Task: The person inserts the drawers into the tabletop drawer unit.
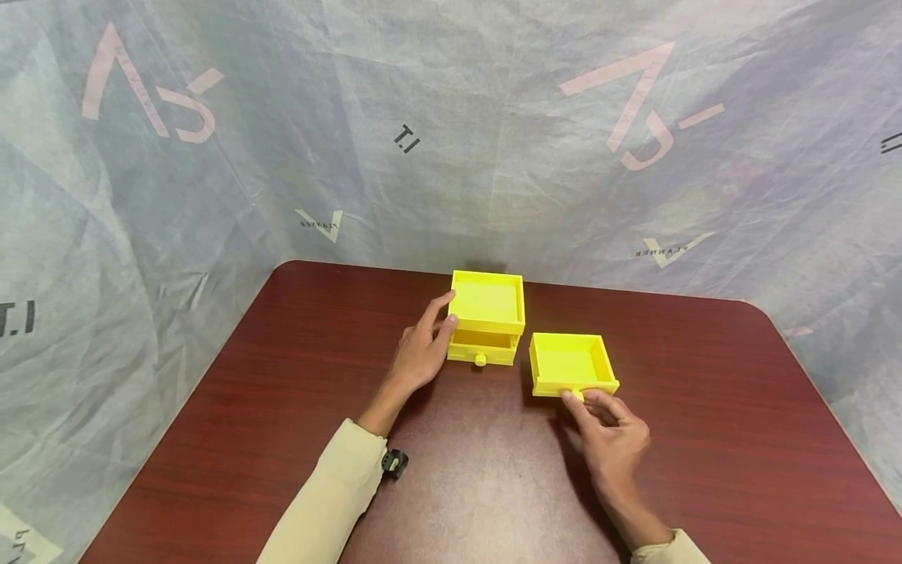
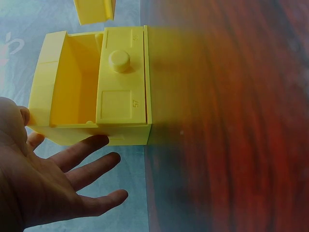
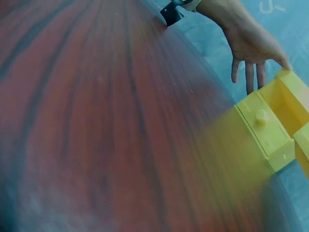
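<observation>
The person's right hand (image 1: 611, 435) pinches the small round knob (image 1: 579, 395) of a yellow, open-topped rectangular drawer (image 1: 566, 363), which is above the reddish-brown table (image 1: 458, 486), just right of a yellow box-shaped cabinet (image 1: 488, 301). This cabinet contains a second yellow knobbed drawer (image 2: 115, 89) below its open upper bay (image 2: 77, 82), and the left hand (image 1: 420, 350) touches its left side with loose, rather straight fingers. The pinched knob points toward the person, the held drawer's long axis running roughly left to right.
</observation>
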The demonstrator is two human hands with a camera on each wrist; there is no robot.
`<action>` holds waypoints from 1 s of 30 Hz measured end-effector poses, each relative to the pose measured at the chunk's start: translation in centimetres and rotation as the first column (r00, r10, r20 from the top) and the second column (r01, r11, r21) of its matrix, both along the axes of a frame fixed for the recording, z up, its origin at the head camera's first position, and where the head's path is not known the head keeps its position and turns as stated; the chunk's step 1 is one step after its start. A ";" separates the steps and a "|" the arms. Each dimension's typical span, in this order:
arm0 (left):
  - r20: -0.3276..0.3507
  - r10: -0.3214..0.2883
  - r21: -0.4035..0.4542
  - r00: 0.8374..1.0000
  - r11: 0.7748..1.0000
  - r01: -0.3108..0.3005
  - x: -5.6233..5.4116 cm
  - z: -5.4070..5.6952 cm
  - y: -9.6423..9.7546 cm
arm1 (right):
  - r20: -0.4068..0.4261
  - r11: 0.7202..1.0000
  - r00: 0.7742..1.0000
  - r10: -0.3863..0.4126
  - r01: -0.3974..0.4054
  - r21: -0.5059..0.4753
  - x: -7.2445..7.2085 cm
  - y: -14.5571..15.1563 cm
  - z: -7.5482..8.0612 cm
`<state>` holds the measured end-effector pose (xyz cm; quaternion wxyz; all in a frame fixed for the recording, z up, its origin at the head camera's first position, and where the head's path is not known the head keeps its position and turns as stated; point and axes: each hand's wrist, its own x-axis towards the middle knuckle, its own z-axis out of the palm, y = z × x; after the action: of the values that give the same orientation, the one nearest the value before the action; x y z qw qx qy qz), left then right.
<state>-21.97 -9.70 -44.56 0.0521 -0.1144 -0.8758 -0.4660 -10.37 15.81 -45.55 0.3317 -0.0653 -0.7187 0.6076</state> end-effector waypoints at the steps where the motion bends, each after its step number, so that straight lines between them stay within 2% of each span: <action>1: 0.000 -0.001 0.000 1.000 1.000 0.001 0.0 0.0 0.0 | -0.002 1.000 1.000 0.011 -0.011 -0.009 0.0 0.0 -0.1; 9: 0.001 0.005 -0.002 1.000 1.000 -0.005 0.0 0.1 0.1 | -0.032 1.000 0.999 0.025 -0.025 0.014 0.0 -0.4 -0.1; 30: -0.005 -0.006 0.008 1.000 1.000 0.006 0.1 0.2 0.0 | -0.039 0.998 0.999 0.032 -0.030 0.049 0.3 -1.1 -0.2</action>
<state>-21.90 -9.68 -44.37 0.0532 -0.1179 -0.8736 -0.4692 -10.07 14.73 -45.76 0.3379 -0.0342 -0.7274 0.5963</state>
